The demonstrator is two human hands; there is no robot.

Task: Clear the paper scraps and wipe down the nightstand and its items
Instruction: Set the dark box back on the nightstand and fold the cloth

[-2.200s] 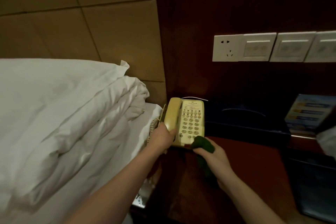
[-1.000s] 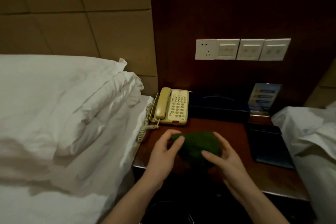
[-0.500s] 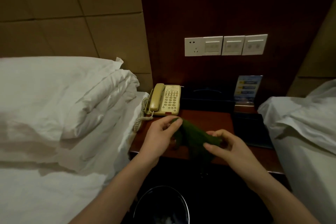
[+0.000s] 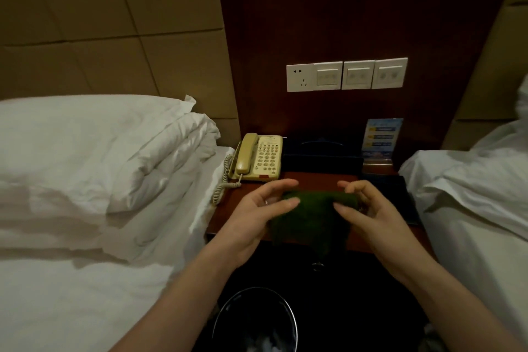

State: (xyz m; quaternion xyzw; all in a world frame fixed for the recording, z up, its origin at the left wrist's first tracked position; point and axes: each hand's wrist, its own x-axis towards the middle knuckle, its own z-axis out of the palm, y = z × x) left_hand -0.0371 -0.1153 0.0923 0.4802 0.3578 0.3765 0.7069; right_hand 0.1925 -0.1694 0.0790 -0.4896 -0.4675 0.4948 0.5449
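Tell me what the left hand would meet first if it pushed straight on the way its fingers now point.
The left hand points right, across the green cloth it pinches. Straight on it would first meet the right hand holding the cloth's other end. Depth is unclear, so it could slip past.
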